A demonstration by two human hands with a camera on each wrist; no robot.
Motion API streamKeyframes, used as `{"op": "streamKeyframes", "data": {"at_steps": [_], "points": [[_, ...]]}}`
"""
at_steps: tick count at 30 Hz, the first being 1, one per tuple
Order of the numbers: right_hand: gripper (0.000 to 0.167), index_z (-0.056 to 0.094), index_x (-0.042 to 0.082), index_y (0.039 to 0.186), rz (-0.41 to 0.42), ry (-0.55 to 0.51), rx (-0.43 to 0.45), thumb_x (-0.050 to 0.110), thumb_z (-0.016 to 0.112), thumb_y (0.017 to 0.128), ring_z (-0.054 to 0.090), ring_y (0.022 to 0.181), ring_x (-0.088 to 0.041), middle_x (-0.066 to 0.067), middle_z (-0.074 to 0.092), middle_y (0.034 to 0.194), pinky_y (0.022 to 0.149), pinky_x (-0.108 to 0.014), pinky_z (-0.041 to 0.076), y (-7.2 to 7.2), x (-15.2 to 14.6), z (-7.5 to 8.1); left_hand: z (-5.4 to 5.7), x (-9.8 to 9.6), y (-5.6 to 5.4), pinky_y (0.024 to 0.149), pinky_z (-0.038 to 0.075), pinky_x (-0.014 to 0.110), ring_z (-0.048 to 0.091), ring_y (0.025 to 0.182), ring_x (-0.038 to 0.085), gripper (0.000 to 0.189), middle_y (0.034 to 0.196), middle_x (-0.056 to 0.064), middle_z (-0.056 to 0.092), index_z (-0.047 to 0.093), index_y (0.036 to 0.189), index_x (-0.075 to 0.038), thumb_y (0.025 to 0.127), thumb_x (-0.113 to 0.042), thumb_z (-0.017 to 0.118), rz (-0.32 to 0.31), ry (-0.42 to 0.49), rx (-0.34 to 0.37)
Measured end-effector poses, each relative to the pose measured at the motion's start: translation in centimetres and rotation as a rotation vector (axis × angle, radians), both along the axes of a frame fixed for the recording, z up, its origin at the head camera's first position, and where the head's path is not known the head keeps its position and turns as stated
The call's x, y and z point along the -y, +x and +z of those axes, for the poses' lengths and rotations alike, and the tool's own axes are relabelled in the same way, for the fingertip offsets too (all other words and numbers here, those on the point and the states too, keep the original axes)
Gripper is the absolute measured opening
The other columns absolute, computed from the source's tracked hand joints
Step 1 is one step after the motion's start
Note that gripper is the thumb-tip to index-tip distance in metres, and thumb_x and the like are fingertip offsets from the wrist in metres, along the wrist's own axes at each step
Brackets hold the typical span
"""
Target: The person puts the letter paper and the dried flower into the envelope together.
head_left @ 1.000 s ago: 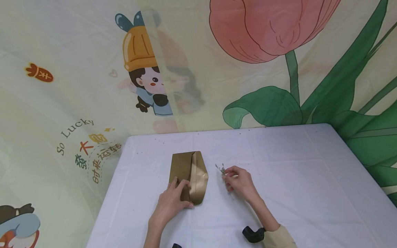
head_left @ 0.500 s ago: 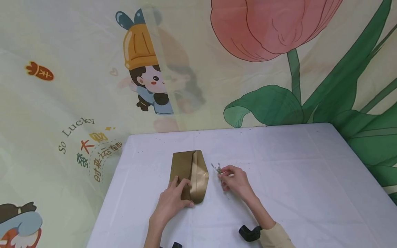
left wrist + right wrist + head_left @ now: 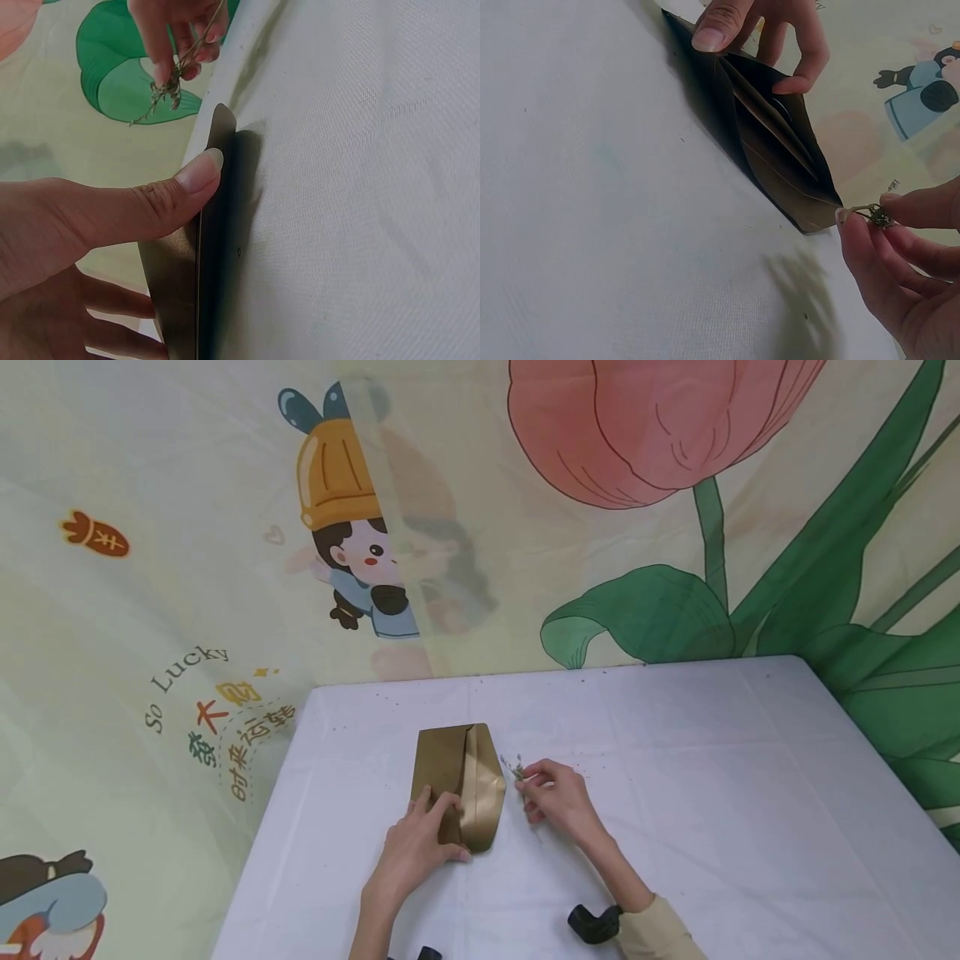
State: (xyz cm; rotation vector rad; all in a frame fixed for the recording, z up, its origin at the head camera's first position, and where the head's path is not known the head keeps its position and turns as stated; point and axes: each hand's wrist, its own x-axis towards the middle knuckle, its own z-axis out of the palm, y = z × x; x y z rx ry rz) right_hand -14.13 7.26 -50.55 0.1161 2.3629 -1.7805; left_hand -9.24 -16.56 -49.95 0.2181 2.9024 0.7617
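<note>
A gold envelope (image 3: 482,814) stands at the middle of the table with its flap side to the right. My left hand (image 3: 422,842) grips its near end, the thumb along the near edge and the fingers over the face. In the right wrist view the envelope (image 3: 769,176) gapes, and an inner layer shows inside its mouth. Just right of the flap, my right hand (image 3: 564,800) pinches a small dried sprig (image 3: 517,769) between thumb and fingertips. From the left wrist, the sprig (image 3: 166,91) hangs apart from the envelope, its tiny heads pointing down and its thin stem running upward.
A white cloth covers the table (image 3: 720,827), sprinkled with tiny dark specks. Behind its far edge hangs a printed backdrop (image 3: 480,527) with a large tulip. A black curved device (image 3: 594,924) sits at the right wrist.
My right hand has moved left with the sprig, closer to the envelope's flap. The left hand and the envelope have stayed in place.
</note>
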Motion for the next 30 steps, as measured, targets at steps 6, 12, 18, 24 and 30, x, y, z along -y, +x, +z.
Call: {"op": "streamKeyframes", "data": {"at_steps": [6, 12, 18, 24, 30], "points": [[0.017, 0.068, -0.003, 0.108, 0.013, -0.004, -0.004, 0.002, 0.072, 0.093, 0.069, 0.057, -0.017, -0.012, 0.071, 0.086, 0.052, -0.035, 0.058, -0.1, 0.5, -0.3, 0.0, 0.0, 0.1, 0.081, 0.049, 0.072, 0.049, 0.129, 0.063, 0.065, 0.153, 0.036, 0.042, 0.059, 0.121, -0.026, 0.068, -0.040, 0.093, 0.000, -0.006, -0.004], [0.017, 0.069, -0.003, 0.107, 0.018, -0.014, -0.018, 0.003, 0.073, 0.092, 0.068, 0.054, -0.016, -0.011, 0.071, 0.083, 0.050, -0.035, 0.058, -0.5, 1.0, -0.4, 0.0, 0.0, 0.0, 0.081, 0.048, 0.072, 0.052, 0.128, 0.061, 0.065, 0.153, 0.036, 0.043, 0.059, 0.121, -0.027, 0.068, -0.041, 0.093, 0.001, -0.007, -0.007], [0.019, 0.067, -0.005, 0.108, 0.045, -0.041, -0.004, 0.004, 0.072, 0.092, 0.069, 0.055, -0.016, -0.014, 0.070, 0.084, 0.052, -0.036, 0.059, -0.9, 1.6, -0.7, 0.0, 0.0, 0.0, 0.082, 0.048, 0.073, 0.054, 0.126, 0.061, 0.064, 0.153, 0.036, 0.043, 0.059, 0.121, -0.027, 0.069, -0.040, 0.093, 0.001, -0.002, -0.006], [0.020, 0.066, -0.006, 0.109, 0.056, -0.041, 0.007, 0.004, 0.072, 0.093, 0.069, 0.054, -0.017, -0.015, 0.070, 0.084, 0.051, -0.035, 0.059, -1.2, 2.1, -1.2, 0.0, -0.1, -0.1, 0.082, 0.048, 0.073, 0.051, 0.128, 0.062, 0.065, 0.153, 0.036, 0.042, 0.059, 0.121, -0.027, 0.068, -0.040, 0.093, 0.000, -0.006, -0.001], [0.019, 0.066, -0.006, 0.107, 0.060, -0.044, -0.010, 0.005, 0.073, 0.092, 0.069, 0.052, -0.018, -0.017, 0.072, 0.083, 0.049, -0.036, 0.058, -1.4, 2.6, -1.4, 0.0, 0.0, -0.1, 0.081, 0.049, 0.072, 0.052, 0.128, 0.062, 0.065, 0.153, 0.036, 0.042, 0.059, 0.121, -0.028, 0.068, -0.041, 0.093, 0.001, -0.006, -0.001]]}}
